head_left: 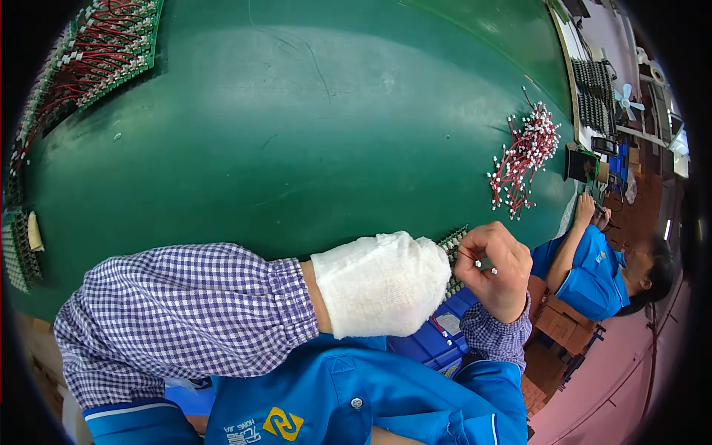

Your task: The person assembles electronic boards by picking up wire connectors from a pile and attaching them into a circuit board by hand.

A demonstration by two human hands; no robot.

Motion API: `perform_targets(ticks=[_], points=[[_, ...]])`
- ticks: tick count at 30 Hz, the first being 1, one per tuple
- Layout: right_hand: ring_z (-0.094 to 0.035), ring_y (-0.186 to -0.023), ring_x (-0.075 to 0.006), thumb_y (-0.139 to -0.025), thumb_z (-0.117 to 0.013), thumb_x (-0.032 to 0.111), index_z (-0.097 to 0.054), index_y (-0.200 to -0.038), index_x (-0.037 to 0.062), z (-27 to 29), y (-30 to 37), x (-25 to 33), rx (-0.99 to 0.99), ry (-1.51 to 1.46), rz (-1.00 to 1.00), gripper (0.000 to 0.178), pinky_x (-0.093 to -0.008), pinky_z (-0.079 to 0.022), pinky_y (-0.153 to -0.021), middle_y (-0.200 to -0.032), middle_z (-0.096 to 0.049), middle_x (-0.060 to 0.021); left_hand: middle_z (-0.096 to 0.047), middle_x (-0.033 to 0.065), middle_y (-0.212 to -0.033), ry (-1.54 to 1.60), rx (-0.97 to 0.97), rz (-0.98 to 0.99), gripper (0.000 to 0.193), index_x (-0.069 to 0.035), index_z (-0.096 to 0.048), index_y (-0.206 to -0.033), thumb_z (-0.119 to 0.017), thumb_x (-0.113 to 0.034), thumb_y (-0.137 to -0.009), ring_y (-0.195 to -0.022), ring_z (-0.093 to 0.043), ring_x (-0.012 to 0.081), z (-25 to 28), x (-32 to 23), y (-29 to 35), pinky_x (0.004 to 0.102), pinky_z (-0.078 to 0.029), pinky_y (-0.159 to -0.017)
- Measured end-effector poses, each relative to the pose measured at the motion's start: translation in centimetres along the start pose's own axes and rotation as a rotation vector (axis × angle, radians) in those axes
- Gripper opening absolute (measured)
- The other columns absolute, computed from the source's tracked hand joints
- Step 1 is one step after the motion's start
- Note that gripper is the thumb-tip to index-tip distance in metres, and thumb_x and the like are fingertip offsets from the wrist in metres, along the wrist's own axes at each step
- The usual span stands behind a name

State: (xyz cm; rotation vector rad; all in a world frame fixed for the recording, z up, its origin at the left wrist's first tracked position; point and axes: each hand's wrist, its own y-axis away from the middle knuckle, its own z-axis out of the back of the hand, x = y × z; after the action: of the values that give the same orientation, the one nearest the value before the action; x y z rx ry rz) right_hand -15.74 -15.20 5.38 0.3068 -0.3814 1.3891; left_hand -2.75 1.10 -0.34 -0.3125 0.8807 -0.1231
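My left hand (pixel 386 285), in a white cloth glove, is curled against a green circuit board panel (pixel 454 239) with rows of small pale parts. The glove hides its fingertips and much of the panel. Just right of it, my bare right hand (pixel 495 268) is closed in a pinch. From its fingers hangs a short wire lead with white connectors (pixel 478 263), held close over the panel's edge. Below the two hands is a blue plastic box (pixel 419 343); more red leads with white plugs (pixel 445 330) lie there.
A pile of red wire leads (pixel 526 152) lies on the green table (pixel 282 148) at the right. Panels with red wires attached (pixel 111 55) stand at the far left, above stacked boards (pixel 18 248). A co-worker in blue (pixel 593 274) sits at the right, hands at the table.
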Motion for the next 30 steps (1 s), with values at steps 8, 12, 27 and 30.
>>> perform_targets(ticks=[8,12,27,30], points=[[-0.052,-0.060,-0.0179,-0.062,-0.067,-0.010,-0.061,-0.084,0.0037,0.3,-0.6,1.4,0.065,0.152,-0.011,0.026,-0.0268,-0.043,-0.053,-0.077,-0.058,-0.0056,-0.059,0.0173,-0.074,0.007,0.015,0.012,0.012,0.001,-0.060,-0.083,-0.054,-0.010,-0.083,-0.051,-0.058,0.0274,0.4,-0.2,-0.2,0.0355,-0.050,-0.045],[-0.053,-0.061,-0.0184,-0.063,-0.065,-0.010,-0.060,-0.084,0.0040,0.3,-1.1,2.1,0.099,0.334,0.045,0.025,-0.0274,-0.044,-0.053,-0.076,-0.056,-0.0060,-0.059,0.0173,-0.075,-0.027,0.034,0.021,0.012,0.001,-0.060,-0.083,-0.054,-0.010,-0.083,-0.053,-0.059,0.0277,0.7,-0.3,-0.3,0.0359,-0.051,-0.048],[-0.060,-0.069,-0.0174,-0.075,-0.066,-0.007,-0.068,-0.099,0.0032,1.0,1.5,-4.0,-0.373,-0.091,-0.400,0.026,-0.0268,-0.048,-0.060,-0.093,-0.068,-0.0083,-0.060,0.0152,-0.090,-0.164,0.170,-0.090,0.018,0.001,-0.061,-0.089,-0.050,-0.014,-0.090,-0.067,-0.061,0.0256,1.3,-0.1,-0.7,0.0343,-0.055,-0.059],[-0.060,-0.069,-0.0167,-0.074,-0.066,-0.007,-0.068,-0.099,0.0051,0.1,0.6,-4.6,-0.351,0.157,-0.295,0.027,-0.0273,-0.048,-0.061,-0.091,-0.068,-0.0064,-0.060,0.0155,-0.089,-0.167,0.204,-0.086,0.019,0.002,-0.061,-0.091,-0.050,-0.014,-0.091,-0.067,-0.061,0.0253,1.4,-0.1,-0.9,0.0342,-0.055,-0.059]])
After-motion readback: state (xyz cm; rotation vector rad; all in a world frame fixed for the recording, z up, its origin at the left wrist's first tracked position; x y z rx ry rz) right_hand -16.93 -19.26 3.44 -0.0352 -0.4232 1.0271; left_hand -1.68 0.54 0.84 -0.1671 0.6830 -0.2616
